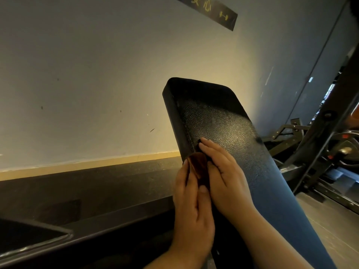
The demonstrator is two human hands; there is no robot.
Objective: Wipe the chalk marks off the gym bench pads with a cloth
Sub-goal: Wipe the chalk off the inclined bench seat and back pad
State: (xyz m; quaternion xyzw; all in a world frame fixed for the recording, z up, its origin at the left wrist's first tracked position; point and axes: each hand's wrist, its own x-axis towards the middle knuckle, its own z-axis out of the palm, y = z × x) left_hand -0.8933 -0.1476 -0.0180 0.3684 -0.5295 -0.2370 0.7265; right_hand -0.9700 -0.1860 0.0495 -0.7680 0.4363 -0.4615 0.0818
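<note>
— Head view: where is the cloth?
— Your left hand [192,206] pinches the brown cloth [198,167] between thumb and fingers, against the bench pad [223,117] edge.
— And the right hand?
— Your right hand [225,175] lies flat on the pad, fingers straight, touching the cloth.

A black bench pad [217,121] in pebbled, faintly glossy vinyl — a soft brown cloth [198,165] against it; behind, a matt painted wall [81,78] and dark metal frames [318,136] with a dull sheen.
</note>
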